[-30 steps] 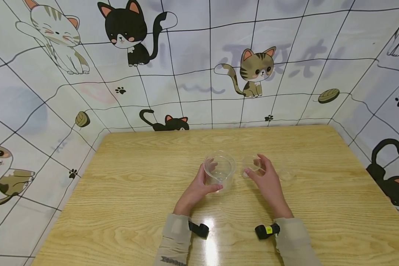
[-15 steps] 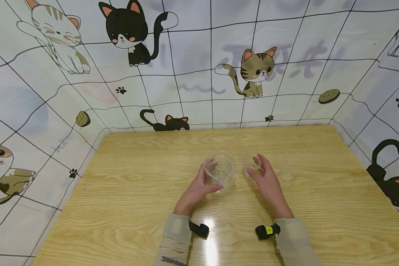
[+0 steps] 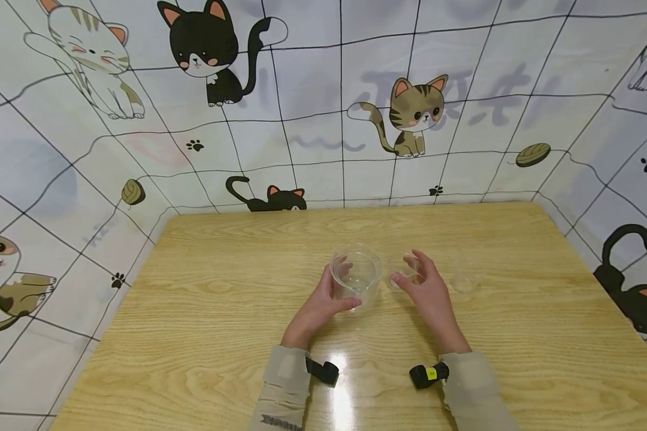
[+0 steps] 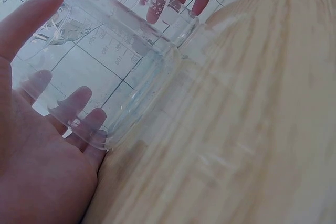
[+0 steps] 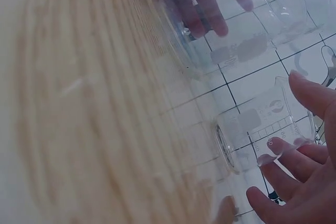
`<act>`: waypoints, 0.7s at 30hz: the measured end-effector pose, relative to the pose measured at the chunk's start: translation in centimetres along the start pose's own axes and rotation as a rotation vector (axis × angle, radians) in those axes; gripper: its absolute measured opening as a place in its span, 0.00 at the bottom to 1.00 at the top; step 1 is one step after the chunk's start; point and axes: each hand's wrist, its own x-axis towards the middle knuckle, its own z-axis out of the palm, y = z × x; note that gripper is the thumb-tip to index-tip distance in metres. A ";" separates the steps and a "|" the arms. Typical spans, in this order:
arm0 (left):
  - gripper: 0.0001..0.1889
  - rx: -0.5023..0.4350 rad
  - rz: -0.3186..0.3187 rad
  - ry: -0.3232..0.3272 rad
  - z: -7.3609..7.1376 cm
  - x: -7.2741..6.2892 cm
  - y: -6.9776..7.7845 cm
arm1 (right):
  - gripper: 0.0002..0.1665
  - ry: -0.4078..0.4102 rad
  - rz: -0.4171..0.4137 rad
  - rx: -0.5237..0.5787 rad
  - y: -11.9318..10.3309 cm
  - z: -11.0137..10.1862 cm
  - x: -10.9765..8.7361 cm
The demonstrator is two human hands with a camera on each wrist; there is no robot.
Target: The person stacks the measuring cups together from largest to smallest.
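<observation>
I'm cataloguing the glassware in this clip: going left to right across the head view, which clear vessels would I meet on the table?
Large clear beaker → smaller clear beaker → faint clear vessel, too see-through to make out well.

Beaker numbers legible, other print uncertain

The large beaker (image 4: 107,66), on the left, carries a scale: 200, 150 and 100 can be read in the left wrist view, the 100 nearest the base. On the small beaker (image 5: 262,124), to its right, 80 shows on the scale; its other figures and the lettering by a round logo are too blurred. Grey letters on the far wall (image 3: 313,84), dark print on the left sleeve (image 3: 284,386) and marks on a yellow tag (image 3: 431,374) cannot be read with certainty
</observation>
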 end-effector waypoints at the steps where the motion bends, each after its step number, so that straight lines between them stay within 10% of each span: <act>1: 0.46 0.002 -0.001 0.002 0.0 0.0 0.0 | 0.48 0.004 -0.003 -0.001 0.0 0.0 0.0; 21: 0.48 -0.011 -0.015 -0.007 -0.1 -0.1 0.2 | 0.40 0.068 -0.028 0.080 -1.1 -0.1 -0.5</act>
